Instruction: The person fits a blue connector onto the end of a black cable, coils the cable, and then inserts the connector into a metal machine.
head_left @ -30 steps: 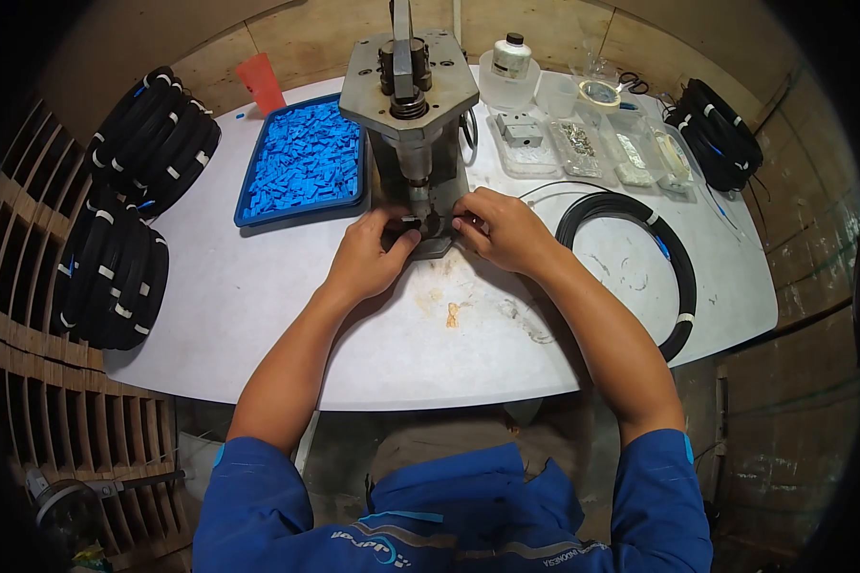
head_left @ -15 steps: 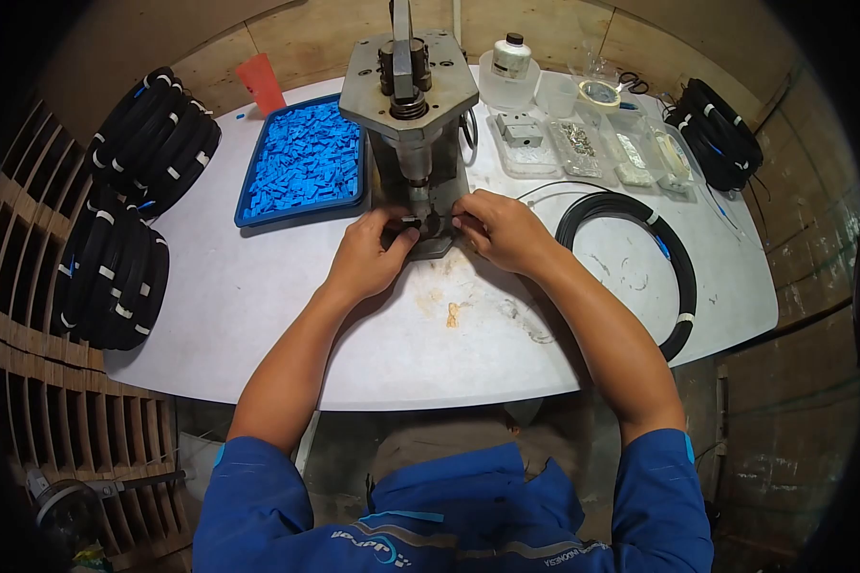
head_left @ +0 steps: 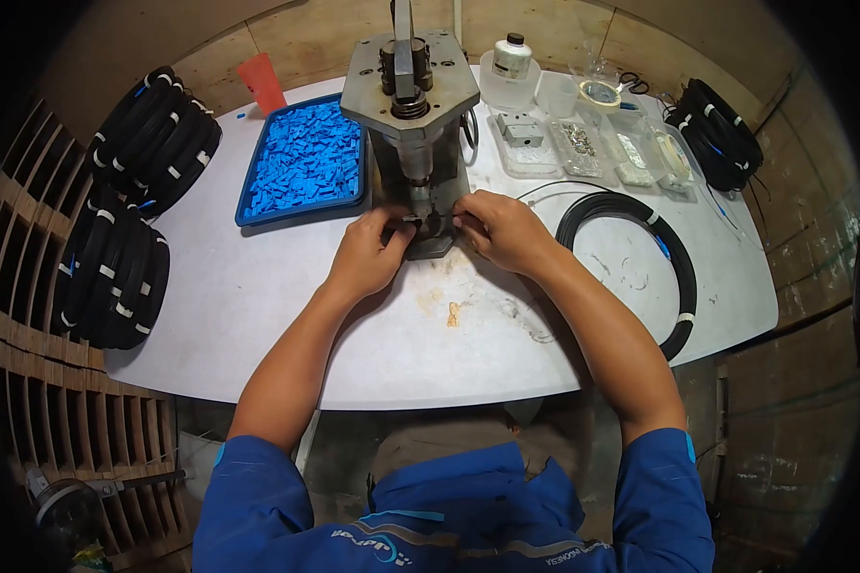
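A metal press (head_left: 409,95) stands at the back middle of the white table. At the left side of its base, my left hand (head_left: 368,250) is closed, thumb and fingers pinched on something small that I cannot make out. My right hand (head_left: 499,227) is closed at the right side of the same base, its fingertips beside the press, and what they hold is too small to name. A thin black cable runs from behind my right hand to a black cable coil (head_left: 683,253) on the right. The gap between my hands under the ram is dark.
A blue tray (head_left: 301,218) of small blue pieces lies left of the press, near a red cup (head_left: 261,83). Cable coils (head_left: 153,138) stack at far left, more (head_left: 717,134) at right. Clear boxes (head_left: 526,158), a bottle (head_left: 512,57) and tape (head_left: 599,93) stand back right.
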Motion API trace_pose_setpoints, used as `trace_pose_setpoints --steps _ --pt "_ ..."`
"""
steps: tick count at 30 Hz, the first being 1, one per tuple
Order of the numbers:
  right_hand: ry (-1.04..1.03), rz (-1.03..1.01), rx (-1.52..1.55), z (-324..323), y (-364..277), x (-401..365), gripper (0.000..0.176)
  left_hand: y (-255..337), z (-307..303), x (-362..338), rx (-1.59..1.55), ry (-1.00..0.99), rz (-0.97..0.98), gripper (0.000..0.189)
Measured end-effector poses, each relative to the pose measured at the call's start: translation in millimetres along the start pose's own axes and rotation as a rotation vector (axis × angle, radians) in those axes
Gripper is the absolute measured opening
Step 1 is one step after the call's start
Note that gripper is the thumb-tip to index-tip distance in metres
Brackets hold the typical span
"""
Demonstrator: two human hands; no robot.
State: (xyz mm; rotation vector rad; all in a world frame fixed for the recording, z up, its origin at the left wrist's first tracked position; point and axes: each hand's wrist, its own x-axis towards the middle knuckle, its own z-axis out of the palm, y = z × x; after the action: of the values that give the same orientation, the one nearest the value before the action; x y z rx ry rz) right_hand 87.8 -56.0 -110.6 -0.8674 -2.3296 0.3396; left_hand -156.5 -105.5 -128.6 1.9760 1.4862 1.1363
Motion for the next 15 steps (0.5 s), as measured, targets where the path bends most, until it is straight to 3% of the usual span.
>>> trace_pose_setpoints --steps 15 --pt "0.037 -0.021 -0.024 0.7 0.8 -0.5 0.013 1.0 0.0 -0.5 -0.005 0.005 -0.008 0.032"
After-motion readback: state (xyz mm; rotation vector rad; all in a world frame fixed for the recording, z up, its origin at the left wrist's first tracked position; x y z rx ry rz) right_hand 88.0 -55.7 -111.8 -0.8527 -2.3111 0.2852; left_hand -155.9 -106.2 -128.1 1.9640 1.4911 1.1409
